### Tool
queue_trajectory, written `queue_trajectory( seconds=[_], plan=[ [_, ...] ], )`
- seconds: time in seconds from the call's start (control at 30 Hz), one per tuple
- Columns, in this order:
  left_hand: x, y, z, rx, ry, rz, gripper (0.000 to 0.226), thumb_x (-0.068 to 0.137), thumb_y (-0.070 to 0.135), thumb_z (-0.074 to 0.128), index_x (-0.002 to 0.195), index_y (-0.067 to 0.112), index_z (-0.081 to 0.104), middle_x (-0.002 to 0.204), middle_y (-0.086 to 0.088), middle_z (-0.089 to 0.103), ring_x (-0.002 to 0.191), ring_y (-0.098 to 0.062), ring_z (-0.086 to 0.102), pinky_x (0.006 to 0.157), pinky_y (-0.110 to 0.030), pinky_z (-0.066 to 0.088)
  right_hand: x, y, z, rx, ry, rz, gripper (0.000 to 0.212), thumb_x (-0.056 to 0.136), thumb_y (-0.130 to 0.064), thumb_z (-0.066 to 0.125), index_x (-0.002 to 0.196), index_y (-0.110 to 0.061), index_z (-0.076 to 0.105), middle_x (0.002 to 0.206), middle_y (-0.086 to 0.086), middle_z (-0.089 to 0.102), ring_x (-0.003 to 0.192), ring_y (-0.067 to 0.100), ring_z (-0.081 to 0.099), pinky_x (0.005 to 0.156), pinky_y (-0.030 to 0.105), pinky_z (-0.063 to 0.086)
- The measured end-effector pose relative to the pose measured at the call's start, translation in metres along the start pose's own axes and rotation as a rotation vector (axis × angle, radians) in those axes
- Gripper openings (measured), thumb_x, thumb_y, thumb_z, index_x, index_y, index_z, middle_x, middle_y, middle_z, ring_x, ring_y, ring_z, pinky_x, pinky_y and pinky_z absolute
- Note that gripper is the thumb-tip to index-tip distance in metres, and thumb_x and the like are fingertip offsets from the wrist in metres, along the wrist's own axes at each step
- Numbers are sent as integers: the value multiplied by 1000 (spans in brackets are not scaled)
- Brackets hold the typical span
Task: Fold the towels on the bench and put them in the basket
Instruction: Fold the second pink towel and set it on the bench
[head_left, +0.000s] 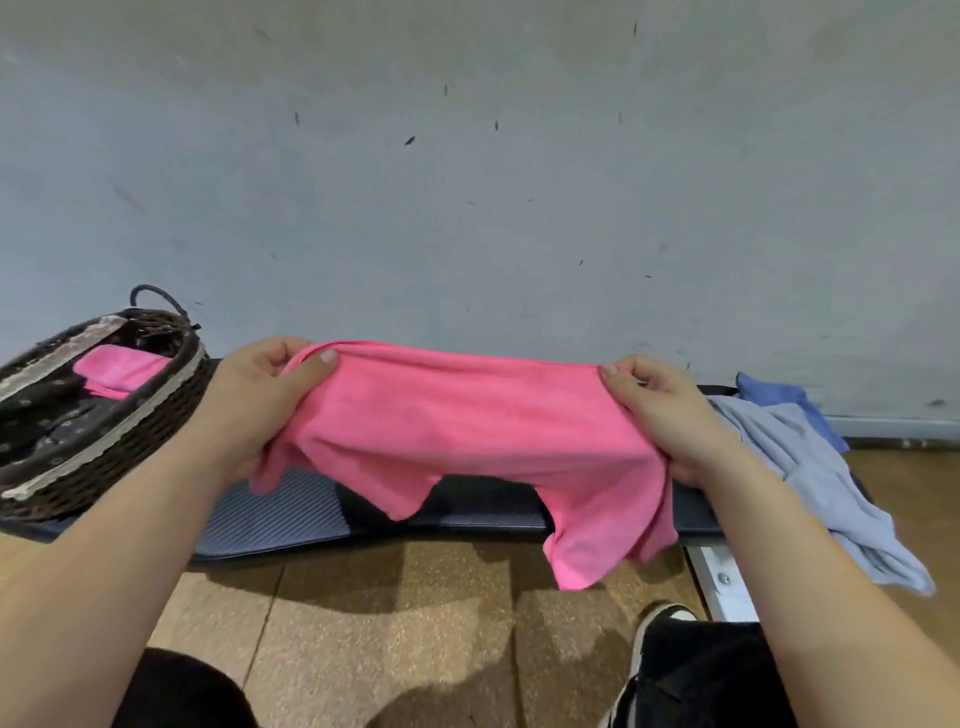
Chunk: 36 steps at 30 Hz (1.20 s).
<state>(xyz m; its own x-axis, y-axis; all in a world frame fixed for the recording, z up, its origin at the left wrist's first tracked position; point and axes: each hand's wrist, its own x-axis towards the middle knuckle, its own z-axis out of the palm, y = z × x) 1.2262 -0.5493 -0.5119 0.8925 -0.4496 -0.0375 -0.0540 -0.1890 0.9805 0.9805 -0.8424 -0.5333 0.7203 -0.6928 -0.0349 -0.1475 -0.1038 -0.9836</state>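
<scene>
Both hands (260, 400) (670, 410) pinching pink towel (457, 431) ends, middle stretched between, above bench (291, 514)

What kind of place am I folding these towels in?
Probably a gym or workout room, though I can't be sure: a black padded bench on a metal leg, a speckled cork-like tiled floor and a bare grey wall.
</scene>
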Motion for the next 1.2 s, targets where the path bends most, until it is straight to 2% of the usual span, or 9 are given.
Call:
queue_trajectory(
  seconds=[0.07, 0.2, 0.33, 0.6, 0.87, 1.0, 1.07, 1.13, 1.2],
  plan=[
    [7, 0, -2, 55, 111, 109, 16, 89, 25, 80, 94, 10, 75, 78, -6, 71, 67, -13, 60, 60, -23, 51, 6, -1, -9, -26, -22, 53, 29, 97, -37, 68, 85, -11, 67, 79, 9, 53, 71, 18, 47, 65, 32, 36],
    [22, -9, -2, 443, 124, 199, 10, 87, 24, 81, 88, 15, 76, 77, -2, 73, 69, -14, 61, 55, -9, 42, 30, 12, -6, -293, 127, -48, 42, 95, -40, 69, 84, 0, 66, 69, 4, 55, 62, 16, 48, 60, 31, 38],
    [45, -32, 2, 727, -34, 136, 16, 92, 15, 67, 86, 24, 78, 84, 9, 74, 86, -11, 68, 70, -26, 49, 63, 30, 13, -628, 172, -42, 33, 93, -42, 69, 78, -12, 69, 61, -3, 59, 59, 16, 57, 58, 29, 43],
    [105, -71, 20, 772, 224, 98, 10, 93, 28, 68, 91, 23, 76, 92, -1, 76, 93, -28, 69, 82, -39, 56, 120, 65, 43, -750, 223, 57, 36, 93, -51, 64, 82, -17, 69, 75, -5, 66, 81, 28, 65, 69, 35, 47],
    [111, -94, 43, 694, 97, 40, 59, 89, 20, 70, 145, 10, 53, 151, -10, 46, 138, -27, 45, 110, -38, 39, 123, 85, 69, -608, 302, -74, 37, 99, -36, 59, 129, -16, 63, 131, 5, 62, 120, 24, 59, 101, 41, 48],
    [84, -96, 47, 904, -216, 33, 56, 82, 41, 69, 131, 13, 62, 139, -15, 53, 134, -36, 49, 111, -44, 43, 93, 75, 97, -638, -79, -87, 35, 98, -32, 64, 127, -14, 67, 128, 2, 67, 117, 18, 63, 101, 27, 45],
    [64, -99, 55, 1096, -431, -23, 74, 88, 53, 66, 149, 16, 46, 156, -22, 37, 149, -40, 30, 122, -46, 29, 74, 81, 111, -746, -319, -23, 64, 92, -55, 61, 142, -16, 57, 146, 9, 56, 133, 23, 54, 114, 32, 40],
    [47, -106, 62, 1213, -583, -77, 97, 91, 65, 59, 164, 21, 13, 170, -22, 5, 157, -44, 2, 128, -52, 9, 58, 91, 120, -978, -462, 74, 89, 86, -80, 43, 160, -32, 29, 169, 12, 21, 156, 32, 18, 127, 44, 18],
    [38, -115, 66, 1180, -619, -175, 107, 88, 76, 52, 164, 29, -7, 170, -17, -18, 155, -49, -13, 127, -59, 2, 47, 100, 126, -1117, -544, 152, 93, 85, -88, 32, 161, -47, -2, 170, 7, -19, 156, 34, -21, 127, 51, -6]
  ],
)
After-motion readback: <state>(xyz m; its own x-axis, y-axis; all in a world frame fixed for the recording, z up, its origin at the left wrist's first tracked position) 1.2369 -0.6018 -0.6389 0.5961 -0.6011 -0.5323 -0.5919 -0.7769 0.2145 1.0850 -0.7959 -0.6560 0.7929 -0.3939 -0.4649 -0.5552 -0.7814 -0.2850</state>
